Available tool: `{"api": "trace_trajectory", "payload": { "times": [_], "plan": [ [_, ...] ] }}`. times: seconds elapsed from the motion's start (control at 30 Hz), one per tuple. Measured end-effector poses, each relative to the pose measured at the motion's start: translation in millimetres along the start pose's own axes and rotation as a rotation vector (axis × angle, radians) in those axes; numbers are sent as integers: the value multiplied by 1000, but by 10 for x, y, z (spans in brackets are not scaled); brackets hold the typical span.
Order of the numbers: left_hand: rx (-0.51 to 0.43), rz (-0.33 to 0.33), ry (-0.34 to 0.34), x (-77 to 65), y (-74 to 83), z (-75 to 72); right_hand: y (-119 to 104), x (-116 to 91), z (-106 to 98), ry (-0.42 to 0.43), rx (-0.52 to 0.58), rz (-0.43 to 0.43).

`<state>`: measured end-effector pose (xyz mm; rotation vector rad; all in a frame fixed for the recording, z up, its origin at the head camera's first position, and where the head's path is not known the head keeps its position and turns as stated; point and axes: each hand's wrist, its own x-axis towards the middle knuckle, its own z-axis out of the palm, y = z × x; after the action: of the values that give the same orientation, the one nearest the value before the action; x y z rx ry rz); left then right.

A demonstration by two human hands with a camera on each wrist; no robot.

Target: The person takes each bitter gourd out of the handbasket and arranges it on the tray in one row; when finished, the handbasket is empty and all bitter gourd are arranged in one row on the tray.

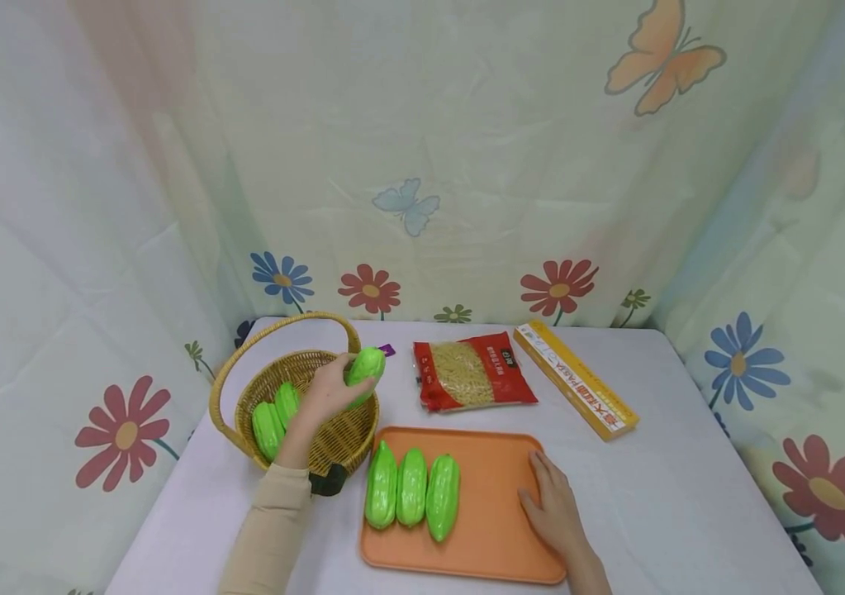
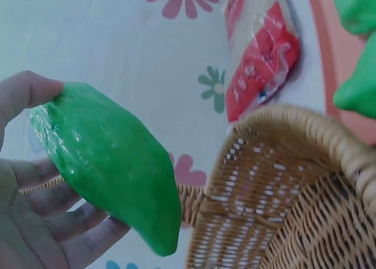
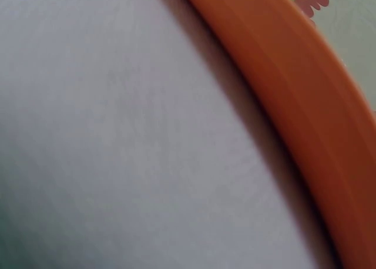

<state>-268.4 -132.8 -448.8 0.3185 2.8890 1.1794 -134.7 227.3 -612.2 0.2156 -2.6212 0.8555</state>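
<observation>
In the head view, my left hand (image 1: 328, 392) holds a glossy green gourd (image 1: 367, 365) above the right rim of a wicker basket (image 1: 351, 430). Thumb and fingers grip its sides in the left wrist view, and its pointed end (image 2: 161, 239) sticks out beyond them. Two more green gourds (image 1: 268, 430) lie inside the basket. My right hand (image 1: 557, 508) rests at the right edge of an orange tray (image 1: 496, 504), fingers loosely extended. Three green gourds (image 1: 412, 487) lie side by side on the tray's left part. Only the tray's rim (image 3: 282, 104) and white cloth show in the right wrist view.
Behind the tray lies a red bag of pasta (image 1: 462, 372). A long yellow box (image 1: 576, 380) sits to its right. The basket's tall handle (image 1: 273, 326) arches up on the left. Flowered curtains (image 1: 422, 124) enclose the table's back and sides.
</observation>
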Motion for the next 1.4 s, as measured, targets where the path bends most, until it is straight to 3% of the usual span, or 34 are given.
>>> {"api": "trace_trajectory", "payload": {
  "times": [0.3,0.7,1.13,1.4],
  "plan": [
    [-43,45,-15,-62,179,126,-11,3,-7,-15,-1,5],
    [-130,129,-117,-159,349,377,-21,-4,-22,-44,14,38],
    [-148,140,-218,-292,426,707,-21,-15,-2,-22,11,28],
    [-161,148,-266,-363,593,929,-5,-21,-2,9,13,-2]
  ]
}}
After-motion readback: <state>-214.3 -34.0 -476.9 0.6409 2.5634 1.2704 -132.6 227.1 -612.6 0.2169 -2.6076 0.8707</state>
